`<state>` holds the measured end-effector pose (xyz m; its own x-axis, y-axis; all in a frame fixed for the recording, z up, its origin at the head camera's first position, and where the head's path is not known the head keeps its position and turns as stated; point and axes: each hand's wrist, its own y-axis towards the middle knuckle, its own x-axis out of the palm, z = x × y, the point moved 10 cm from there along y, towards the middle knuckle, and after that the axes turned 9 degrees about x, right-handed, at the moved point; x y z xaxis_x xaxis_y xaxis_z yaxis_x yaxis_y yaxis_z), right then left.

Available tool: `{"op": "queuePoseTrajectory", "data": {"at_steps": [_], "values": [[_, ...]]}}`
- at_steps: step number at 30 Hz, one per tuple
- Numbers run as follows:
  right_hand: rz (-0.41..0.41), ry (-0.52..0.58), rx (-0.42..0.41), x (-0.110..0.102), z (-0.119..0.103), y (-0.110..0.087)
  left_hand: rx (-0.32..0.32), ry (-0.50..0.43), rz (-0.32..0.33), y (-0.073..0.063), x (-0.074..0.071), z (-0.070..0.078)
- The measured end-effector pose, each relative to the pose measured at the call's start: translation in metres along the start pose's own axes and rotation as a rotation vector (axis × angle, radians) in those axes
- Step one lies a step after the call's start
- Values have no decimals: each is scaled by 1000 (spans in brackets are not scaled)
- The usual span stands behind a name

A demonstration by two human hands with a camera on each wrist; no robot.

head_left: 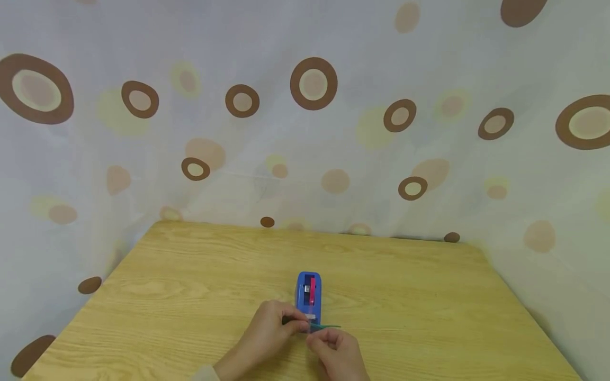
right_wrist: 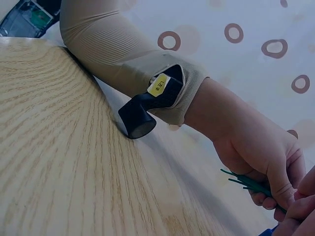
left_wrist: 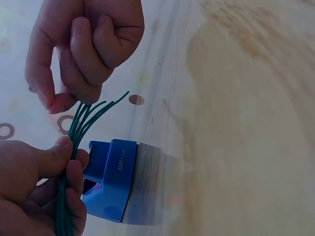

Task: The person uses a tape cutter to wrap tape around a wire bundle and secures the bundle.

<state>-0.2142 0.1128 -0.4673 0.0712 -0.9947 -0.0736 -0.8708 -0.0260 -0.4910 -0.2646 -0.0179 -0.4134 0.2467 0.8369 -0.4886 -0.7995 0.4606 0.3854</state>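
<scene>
My left hand (head_left: 269, 330) grips a bundle of thin green wires (left_wrist: 61, 204), or similar thin stems. Their loose ends fan out past its thumb. Close by, my right hand (head_left: 338, 354) has its thumb and index fingertip pinched together beside those ends. A faint strip of clear tape (head_left: 310, 329) seems to run down to these fingertips, though it is hard to make out. Just beyond the hands a blue tape dispenser (head_left: 299, 300) stands on the table, with a red core (head_left: 312, 291) inside. The hands partly cover its near end.
The wood-grain table (head_left: 419, 296) reaches back to a pale curtain (head_left: 343, 143) with brown and yellow ovals. A black camera (right_wrist: 138, 118) is strapped to the left sleeve (right_wrist: 106, 46). Dark equipment (right_wrist: 29, 17) shows at the right wrist view's upper left corner.
</scene>
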Motion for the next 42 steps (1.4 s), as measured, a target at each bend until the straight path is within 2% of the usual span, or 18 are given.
{"op": "queuePoseTrajectory", "data": {"at_steps": [8, 19, 31, 38, 42], "values": [[-4, 15, 8, 1, 1, -1, -3, -14, 3, 0, -2, 2], [-12, 31, -18, 3, 1, 0, -6, -26, -24, -1, -1, 1], [6, 0, -4, 1, 2, 1, -56, -53, -18, -1, 0, -6], [5, -6, -10, -1, 1, 2, -105, -96, -37, 0, 1, -9], [8, -12, -10, -1, 2, 2, -113, -104, -45, -1, 2, -9]]}}
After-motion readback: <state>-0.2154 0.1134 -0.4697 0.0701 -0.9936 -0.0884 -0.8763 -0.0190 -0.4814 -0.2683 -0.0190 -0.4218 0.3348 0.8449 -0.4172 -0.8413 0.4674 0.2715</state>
